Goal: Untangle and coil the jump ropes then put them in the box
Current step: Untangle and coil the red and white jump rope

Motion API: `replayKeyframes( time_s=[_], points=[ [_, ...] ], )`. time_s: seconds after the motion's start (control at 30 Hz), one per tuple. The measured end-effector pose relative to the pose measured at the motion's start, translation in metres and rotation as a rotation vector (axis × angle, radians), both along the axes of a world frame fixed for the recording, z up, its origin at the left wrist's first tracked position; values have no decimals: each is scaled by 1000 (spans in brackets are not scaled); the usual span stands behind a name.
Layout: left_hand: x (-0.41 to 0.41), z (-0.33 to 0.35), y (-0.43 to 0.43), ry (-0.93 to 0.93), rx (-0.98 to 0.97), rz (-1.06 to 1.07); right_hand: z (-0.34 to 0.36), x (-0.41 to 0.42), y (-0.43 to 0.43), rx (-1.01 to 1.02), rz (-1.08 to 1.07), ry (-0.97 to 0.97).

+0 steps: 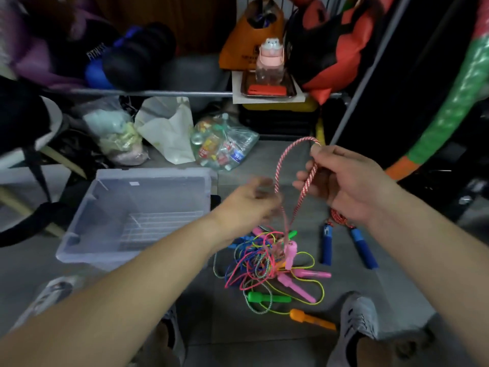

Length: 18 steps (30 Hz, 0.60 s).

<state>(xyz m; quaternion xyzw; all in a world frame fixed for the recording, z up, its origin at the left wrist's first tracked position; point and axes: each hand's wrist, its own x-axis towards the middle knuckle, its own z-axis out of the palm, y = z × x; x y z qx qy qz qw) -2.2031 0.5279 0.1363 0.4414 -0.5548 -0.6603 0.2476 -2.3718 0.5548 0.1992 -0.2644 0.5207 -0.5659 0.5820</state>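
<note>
One rope (pixel 285 157) pinched by right hand (pixel 352 186); left hand (pixel 248 205) blurred.

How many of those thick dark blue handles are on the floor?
2. Both lie side by side right of the tangled pile: the left blue handle and the right blue handle. The pile may hide others.
</note>
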Motion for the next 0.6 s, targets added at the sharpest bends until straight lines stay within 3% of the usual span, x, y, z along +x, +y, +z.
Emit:
replayKeyframes(
  time_s=[0.1,0.2,0.3,0.47,0.6],
  points=[
    [-4,-10,7,17,-20,-187,0,-2,-6,13,48,-76],
    [-8,-10,9,-45,-175,-291,0,-6,-12,-12,77,-81],
    [-9,-7,0,-42,-188,-207,-3,-18,-18,-11,76,-28],
    [6,-6,-22,-72,-147,-30,-17,-39,-22,134,-100,34],
    [11,-11,-26,-153,-202,13,-33,-47,-19,119,49,383]
  ],
)
